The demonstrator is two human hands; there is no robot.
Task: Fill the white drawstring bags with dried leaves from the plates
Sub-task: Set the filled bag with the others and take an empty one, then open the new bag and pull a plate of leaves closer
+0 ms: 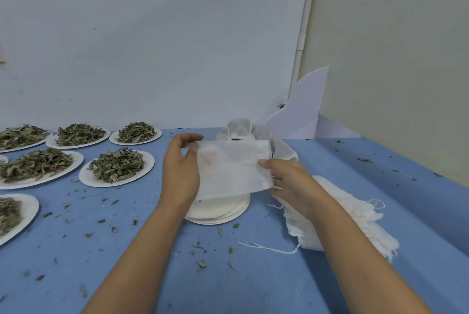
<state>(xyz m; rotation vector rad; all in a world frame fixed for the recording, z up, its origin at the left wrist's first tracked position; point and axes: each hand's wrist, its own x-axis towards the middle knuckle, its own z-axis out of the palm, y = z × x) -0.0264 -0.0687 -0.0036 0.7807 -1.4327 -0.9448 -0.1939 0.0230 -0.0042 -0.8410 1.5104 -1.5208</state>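
Worktop [253, 275]: blue, and we see it run back to the wall.
Left: several plates [86, 180], each heaped with dried leaves [116, 165].
Centre: a stack of empty plates [223, 216].
Right: a pile of white drawstring bags [355, 217], with a loose string [269, 249] just beside it.
Scattered: leaf crumbs [201, 264].

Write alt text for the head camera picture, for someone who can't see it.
The left hand and right hand hold a flat white drawstring bag above a stack of empty plates on a blue table. To the left lie plates heaped with dried leaves, to the right a pile of spare bags.
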